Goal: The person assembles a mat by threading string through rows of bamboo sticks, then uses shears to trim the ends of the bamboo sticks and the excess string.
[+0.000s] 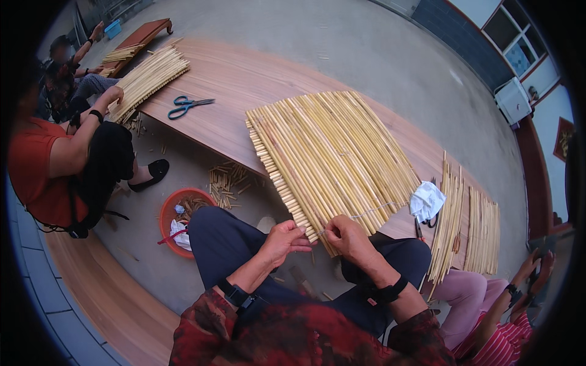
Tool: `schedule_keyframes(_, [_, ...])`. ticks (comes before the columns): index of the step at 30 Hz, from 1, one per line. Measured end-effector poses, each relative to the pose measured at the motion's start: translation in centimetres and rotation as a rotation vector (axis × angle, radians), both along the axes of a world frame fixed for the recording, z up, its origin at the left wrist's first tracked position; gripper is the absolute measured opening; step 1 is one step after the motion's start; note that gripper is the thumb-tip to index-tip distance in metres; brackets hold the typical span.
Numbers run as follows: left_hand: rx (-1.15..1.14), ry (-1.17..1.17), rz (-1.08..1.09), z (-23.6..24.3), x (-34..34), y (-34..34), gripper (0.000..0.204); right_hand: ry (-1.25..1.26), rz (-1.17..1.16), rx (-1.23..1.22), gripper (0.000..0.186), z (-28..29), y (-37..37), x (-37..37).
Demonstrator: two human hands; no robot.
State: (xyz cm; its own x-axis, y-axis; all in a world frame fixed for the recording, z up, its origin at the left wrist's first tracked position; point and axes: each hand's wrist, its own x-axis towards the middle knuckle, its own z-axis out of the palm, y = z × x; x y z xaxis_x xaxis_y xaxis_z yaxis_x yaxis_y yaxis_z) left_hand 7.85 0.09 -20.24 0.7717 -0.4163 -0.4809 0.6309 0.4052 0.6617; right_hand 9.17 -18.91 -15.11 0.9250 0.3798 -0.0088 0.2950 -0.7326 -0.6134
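Note:
A mat of yellow reed sticks [332, 155] lies on the wooden table, its near end over my knees. A thin pale binding line [360, 213] crosses the sticks close to that end. My left hand [282, 245] grips the mat's near left corner between thumb and fingers. Just right of it, my right hand [353, 239] is closed in a pinch at the same edge, by the binding line. Whatever is between those fingertips is too small to make out. The uneven stick ends stick out along the mat's left side.
Blue-handled scissors [183, 106] lie far left on the table [244, 76]. On the right are a white cloth [426, 200], dark-handled tools and loose sticks [447, 219]. An orange basin [168, 215] and cut stubs [226, 183] are on the floor. Co-workers sit at left and right.

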Motion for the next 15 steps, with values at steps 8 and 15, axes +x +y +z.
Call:
schedule_keyframes(8, [0.035, 0.157, -0.140, 1.5, 0.1, 0.7, 0.023, 0.704, -0.339, 0.346, 0.038, 2.3, -4.7, -1.8])
schedule_keyframes(15, [0.059, 0.236, -0.196, 0.7, 0.4, 0.8, 0.026, 1.000, -0.541, 0.484, 0.043, 1.4, -5.7, -4.3])
